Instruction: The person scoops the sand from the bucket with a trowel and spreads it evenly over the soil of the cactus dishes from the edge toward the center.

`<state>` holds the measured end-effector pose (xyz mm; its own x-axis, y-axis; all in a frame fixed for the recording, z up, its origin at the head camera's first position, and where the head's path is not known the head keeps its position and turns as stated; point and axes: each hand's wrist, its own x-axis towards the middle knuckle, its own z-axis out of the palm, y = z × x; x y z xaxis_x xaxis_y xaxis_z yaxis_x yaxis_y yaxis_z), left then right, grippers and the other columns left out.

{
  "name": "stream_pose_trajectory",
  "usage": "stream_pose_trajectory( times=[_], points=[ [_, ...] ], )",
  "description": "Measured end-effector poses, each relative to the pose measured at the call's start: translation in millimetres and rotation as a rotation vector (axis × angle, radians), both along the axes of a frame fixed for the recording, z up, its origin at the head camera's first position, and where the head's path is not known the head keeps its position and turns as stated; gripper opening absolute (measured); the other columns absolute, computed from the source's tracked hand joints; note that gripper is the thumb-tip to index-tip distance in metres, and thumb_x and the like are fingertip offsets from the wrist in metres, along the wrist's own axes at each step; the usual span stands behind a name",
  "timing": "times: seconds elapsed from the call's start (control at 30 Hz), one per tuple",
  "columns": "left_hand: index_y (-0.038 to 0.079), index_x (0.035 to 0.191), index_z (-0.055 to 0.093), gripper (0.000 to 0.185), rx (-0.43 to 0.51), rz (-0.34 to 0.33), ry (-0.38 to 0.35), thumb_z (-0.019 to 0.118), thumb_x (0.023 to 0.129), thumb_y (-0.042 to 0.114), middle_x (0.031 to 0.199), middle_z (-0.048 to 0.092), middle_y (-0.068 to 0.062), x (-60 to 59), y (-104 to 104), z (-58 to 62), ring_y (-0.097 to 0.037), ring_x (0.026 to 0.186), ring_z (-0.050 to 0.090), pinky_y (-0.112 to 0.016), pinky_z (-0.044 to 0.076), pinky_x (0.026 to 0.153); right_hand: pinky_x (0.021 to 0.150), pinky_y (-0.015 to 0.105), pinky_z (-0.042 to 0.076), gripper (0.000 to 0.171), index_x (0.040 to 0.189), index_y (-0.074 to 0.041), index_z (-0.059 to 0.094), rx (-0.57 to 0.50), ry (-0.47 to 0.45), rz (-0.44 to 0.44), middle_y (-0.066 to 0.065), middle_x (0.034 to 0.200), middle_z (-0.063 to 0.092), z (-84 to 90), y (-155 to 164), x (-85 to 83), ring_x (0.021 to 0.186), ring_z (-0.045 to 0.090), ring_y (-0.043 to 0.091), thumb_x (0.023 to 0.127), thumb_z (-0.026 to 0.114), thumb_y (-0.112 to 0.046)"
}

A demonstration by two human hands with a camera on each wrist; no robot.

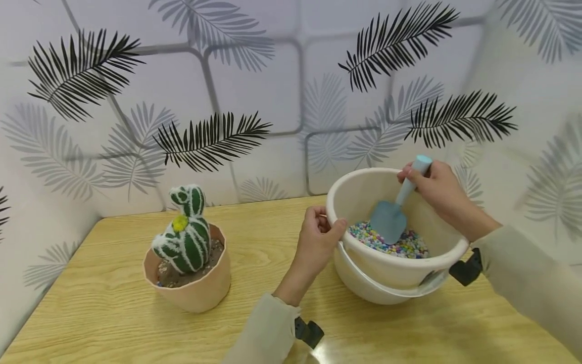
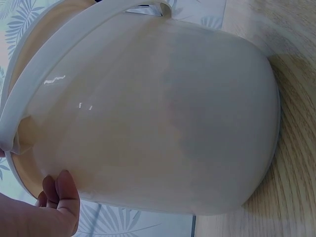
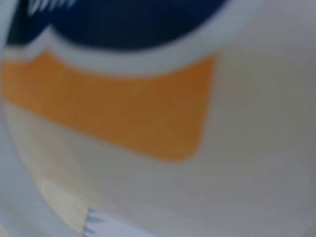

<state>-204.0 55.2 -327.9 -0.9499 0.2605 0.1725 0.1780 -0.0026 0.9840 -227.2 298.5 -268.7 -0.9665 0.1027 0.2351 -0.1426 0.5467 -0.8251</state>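
From the head view, the left hand [image 1: 318, 242] grips the rim of the white bucket [image 1: 364, 275] near the tabletop's [image 1: 113, 313] right edge while the right hand [image 1: 436, 189] holds a blue scoop [image 1: 393, 212] over coloured pebbles [image 1: 409, 245] inside; the left wrist view shows the bucket's wall [image 2: 163, 113] with fingertips [image 2: 61, 190] curled at its rim; the right wrist view is a blur.

White bucket [image 1: 391, 273]: tilted on wooden table, holding multicoloured pebbles [image 1: 404, 245]. Light-blue plastic scoop [image 1: 393, 215]: blade down, touching the pebbles, handle angled up to the right.

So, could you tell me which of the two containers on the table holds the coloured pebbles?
The white bucket, gripped by the left hand; the pink pot holds a cactus.
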Motion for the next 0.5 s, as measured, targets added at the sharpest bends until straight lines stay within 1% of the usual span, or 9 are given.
stream_pose_trajectory(
  times=[0.07,0.13,0.2,0.23,0.33,0.4,0.47,0.5],
  points=[
    [-0.001,0.117,0.043,0.04,0.0,-0.005,0.003,0.06,0.087,0.019,0.086,0.048,-0.004,0.0,-0.1,0.9,-0.013,0.078,0.047,-0.022,0.043,0.068,0.07,0.011,0.043,0.04,0.111,0.006,0.057,0.108,0.019,-0.066,-0.011,0.085,0.062,1.4,-2.2,2.9,0.078,0.052,-0.005,0.1,0.046,-0.031],
    [-0.001,0.117,0.043,0.039,0.0,-0.007,0.005,0.06,0.087,0.019,0.086,0.048,-0.004,-0.1,-0.2,1.3,-0.013,0.078,0.047,-0.021,0.043,0.068,0.066,0.019,0.042,0.043,0.111,0.005,0.059,0.205,0.039,-0.122,0.003,0.091,0.062,2.5,-4.0,5.4,0.077,0.05,0.007,0.099,0.048,-0.035],
    [-0.001,0.117,0.044,0.039,0.0,-0.007,0.004,0.06,0.087,0.019,0.086,0.048,-0.004,-0.5,-0.3,1.5,-0.013,0.077,0.047,-0.022,0.043,0.068,0.063,0.025,0.04,0.044,0.109,0.005,0.06,0.276,0.059,-0.157,0.016,0.095,0.06,3.6,-5.5,6.9,0.076,0.048,0.018,0.098,0.049,-0.036],
    [0.0,0.117,0.044,0.038,0.001,-0.005,0.004,0.06,0.087,0.019,0.086,0.047,-0.004,-0.3,-0.5,1.8,-0.013,0.077,0.047,-0.021,0.043,0.068,0.063,0.027,0.039,0.044,0.109,0.005,0.06,0.298,0.067,-0.163,0.02,0.095,0.059,4.2,-6.0,7.3,0.076,0.047,0.022,0.098,0.049,-0.036],
    [0.0,0.117,0.044,0.038,0.003,-0.001,-0.001,0.06,0.088,0.018,0.086,0.047,-0.004,0.6,-1.0,2.3,-0.013,0.078,0.047,-0.022,0.043,0.068,0.063,0.031,0.04,0.042,0.107,0.006,0.056,0.346,0.092,-0.158,0.023,0.094,0.059,4.6,-6.4,7.3,0.079,0.05,0.028,0.098,0.05,-0.034],
    [0.0,0.117,0.044,0.038,0.003,-0.001,-0.005,0.059,0.088,0.018,0.086,0.047,-0.003,1.0,-0.9,2.4,-0.013,0.078,0.047,-0.022,0.043,0.068,0.062,0.032,0.04,0.041,0.106,0.007,0.054,0.356,0.1,-0.156,0.023,0.094,0.058,4.5,-6.0,7.3,0.08,0.051,0.03,0.098,0.051,-0.033],
    [-0.001,0.117,0.044,0.038,0.004,0.002,-0.004,0.06,0.088,0.018,0.086,0.047,-0.004,1.5,-0.7,2.4,-0.013,0.078,0.047,-0.022,0.043,0.068,0.062,0.03,0.041,0.041,0.106,0.007,0.053,0.358,0.102,-0.156,0.024,0.094,0.059,3.9,-5.2,6.7,0.08,0.054,0.03,0.098,0.052,-0.033],
    [-0.001,0.117,0.044,0.038,0.004,0.003,-0.003,0.06,0.088,0.018,0.085,0.047,-0.004,1.7,-0.6,2.3,-0.013,0.078,0.047,-0.021,0.043,0.068,0.062,0.028,0.042,0.041,0.106,0.007,0.054,0.349,0.098,-0.152,0.025,0.095,0.06,3.5,-4.7,6.4,0.079,0.054,0.027,0.098,0.052,-0.033]
  ],
)
